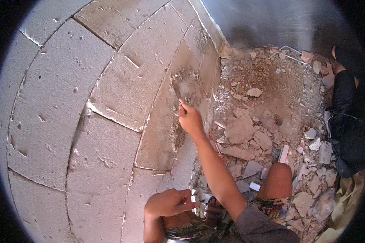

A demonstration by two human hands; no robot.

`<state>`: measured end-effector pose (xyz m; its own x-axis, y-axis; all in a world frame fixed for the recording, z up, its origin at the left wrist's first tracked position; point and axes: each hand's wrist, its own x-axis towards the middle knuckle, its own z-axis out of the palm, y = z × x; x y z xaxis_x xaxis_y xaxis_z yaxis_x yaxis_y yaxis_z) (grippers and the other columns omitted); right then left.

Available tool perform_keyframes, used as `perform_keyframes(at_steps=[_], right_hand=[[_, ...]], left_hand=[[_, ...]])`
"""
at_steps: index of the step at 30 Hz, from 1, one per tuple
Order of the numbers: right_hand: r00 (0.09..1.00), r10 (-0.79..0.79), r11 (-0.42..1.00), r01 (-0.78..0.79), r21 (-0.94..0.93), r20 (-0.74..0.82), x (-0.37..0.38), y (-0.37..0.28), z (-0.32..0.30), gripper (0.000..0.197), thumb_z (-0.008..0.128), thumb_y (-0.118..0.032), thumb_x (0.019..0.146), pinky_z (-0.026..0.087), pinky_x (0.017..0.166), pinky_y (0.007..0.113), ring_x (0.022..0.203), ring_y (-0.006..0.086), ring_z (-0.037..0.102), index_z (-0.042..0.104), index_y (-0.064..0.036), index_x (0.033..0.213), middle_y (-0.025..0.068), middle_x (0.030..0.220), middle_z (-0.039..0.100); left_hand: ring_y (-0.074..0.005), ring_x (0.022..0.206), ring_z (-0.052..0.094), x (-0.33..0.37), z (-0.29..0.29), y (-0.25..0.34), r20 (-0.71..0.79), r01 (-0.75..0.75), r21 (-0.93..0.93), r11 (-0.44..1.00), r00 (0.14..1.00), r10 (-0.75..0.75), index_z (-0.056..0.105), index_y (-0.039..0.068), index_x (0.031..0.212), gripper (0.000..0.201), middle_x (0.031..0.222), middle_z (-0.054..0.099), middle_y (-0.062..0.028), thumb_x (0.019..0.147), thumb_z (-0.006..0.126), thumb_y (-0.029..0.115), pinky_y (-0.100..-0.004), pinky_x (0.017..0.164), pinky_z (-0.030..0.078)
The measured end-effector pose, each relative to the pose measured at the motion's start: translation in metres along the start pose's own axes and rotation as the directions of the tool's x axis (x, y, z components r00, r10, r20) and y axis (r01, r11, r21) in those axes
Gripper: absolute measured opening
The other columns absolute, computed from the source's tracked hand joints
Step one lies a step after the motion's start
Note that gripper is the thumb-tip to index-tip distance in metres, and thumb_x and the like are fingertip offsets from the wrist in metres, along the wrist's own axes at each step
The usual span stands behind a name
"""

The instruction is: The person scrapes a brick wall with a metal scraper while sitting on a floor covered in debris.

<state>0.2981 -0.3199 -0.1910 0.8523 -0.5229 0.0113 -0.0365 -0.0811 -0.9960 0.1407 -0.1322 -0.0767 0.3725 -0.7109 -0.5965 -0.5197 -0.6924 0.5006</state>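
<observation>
My right hand (190,120) is closed around the handle of a narrow-bladed hand tool (177,91), whose exact kind I cannot make out. The tool's dark blade points up and left against a rough, chipped patch (185,86) low on the block wall. Pale dust hazes this patch, and the broken area runs down beside my wrist. My left hand (170,203) hangs low near my knee, away from the wall. Its fingers are loosely bent and apart, with nothing visible in them.
Large pale blocks with open joints form the wall (89,77) at left. Broken plaster and stone rubble (241,131) covers the floor at right, with small white offcuts (254,186). A smooth grey panel (280,24) stands behind. Part of another person's dark-clothed leg (346,117) shows at far right.
</observation>
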Motion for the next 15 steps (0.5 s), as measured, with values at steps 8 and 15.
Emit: perform_keyframes(at_steps=[8,15], right_hand=[[0.998,-0.007,0.996,0.001,0.094,0.056,-0.052,-0.002,-0.009,0.037,0.056,-0.028,0.095,0.05,0.088,0.037,0.106,0.0353,0.065,0.06,-0.0164,0.13,0.0211,0.112,0.066],[0.975,-0.186,0.963,0.205,0.177,-0.118,-0.015,0.007,-0.011,0.038,0.055,-0.029,0.094,0.049,0.091,0.041,0.107,0.0381,0.063,0.061,-0.0127,0.128,0.0222,0.111,0.066]], left_hand=[[-0.0364,0.061,0.061,-0.01,-0.004,0.001,-0.024,0.065,0.006,0.998,0.998,-0.065,0.057,0.005,0.08,0.045,0.063,0.059,-0.0165,0.091,0.062,0.049,-0.0426,0.055,0.043],[-0.0366,0.06,0.063,-0.007,-0.006,0.002,-0.034,-0.006,-0.016,1.0,0.999,0.005,0.058,0.004,0.08,0.048,0.062,0.06,-0.017,0.092,0.06,0.05,-0.043,0.055,0.045]])
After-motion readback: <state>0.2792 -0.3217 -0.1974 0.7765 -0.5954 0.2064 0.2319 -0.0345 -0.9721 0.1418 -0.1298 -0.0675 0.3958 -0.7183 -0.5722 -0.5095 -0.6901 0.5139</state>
